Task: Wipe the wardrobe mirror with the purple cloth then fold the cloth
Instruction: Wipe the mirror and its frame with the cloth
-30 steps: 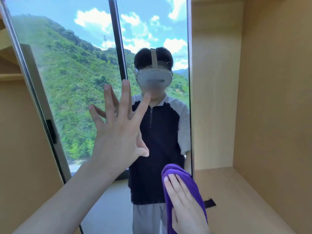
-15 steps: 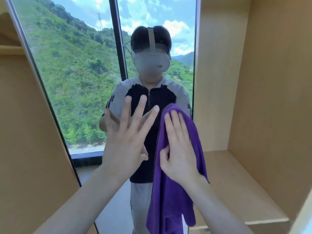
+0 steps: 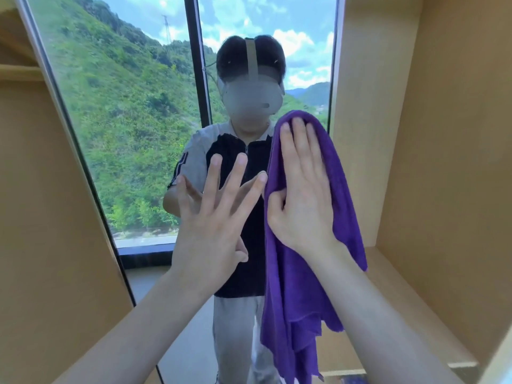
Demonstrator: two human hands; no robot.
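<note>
Right hand (image 3: 303,195): fingers straight and together, palm pressing the soft purple cloth (image 3: 299,273) flat against the glass; no pinch.

Left hand (image 3: 213,214): fingers spread wide, flat against or just off the glass; which, I cannot tell. It holds nothing.

Soft purple cloth: fleecy, deep violet, draped over the right fingertips and hanging in loose uneven folds with ragged lower corners. Sits near the mirror's right edge, about mid-height. Judged light, limp, non-slip; best taken by two corners for folding.

Tall dark-framed wardrobe mirror (image 3: 133,128): glossy, reflecting green hillside, sky and the person. Judged fragile; moderate pressure.

Light wooden wardrobe panels (image 3: 443,162): flank the mirror on both sides.
</note>
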